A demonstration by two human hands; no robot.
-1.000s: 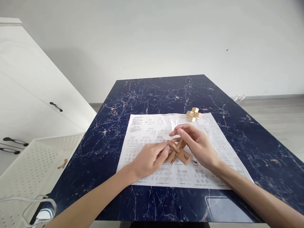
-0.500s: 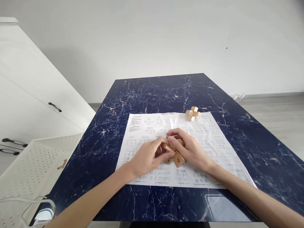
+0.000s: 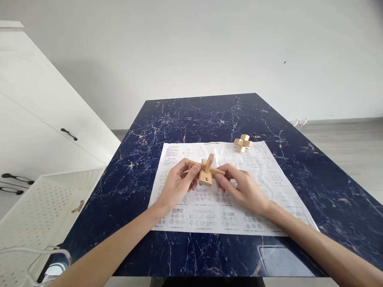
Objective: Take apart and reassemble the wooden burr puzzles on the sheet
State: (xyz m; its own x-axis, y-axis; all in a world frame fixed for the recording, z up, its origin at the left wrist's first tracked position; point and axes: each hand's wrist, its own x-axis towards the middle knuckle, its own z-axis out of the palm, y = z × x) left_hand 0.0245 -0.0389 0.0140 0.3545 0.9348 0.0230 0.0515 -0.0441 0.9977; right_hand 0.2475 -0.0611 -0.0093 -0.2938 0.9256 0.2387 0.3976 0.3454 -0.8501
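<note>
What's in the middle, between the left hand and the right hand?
In the head view, a wooden puzzle marked 2 sits between the left hand and right hand. Both hold it above the printed sheet.

A pale-grey wall (image 3: 185, 56) faces the far edge of the dark-blue marbled table (image 3: 185, 115); left, a white black-handled cabinet (image 3: 42, 91).
</note>
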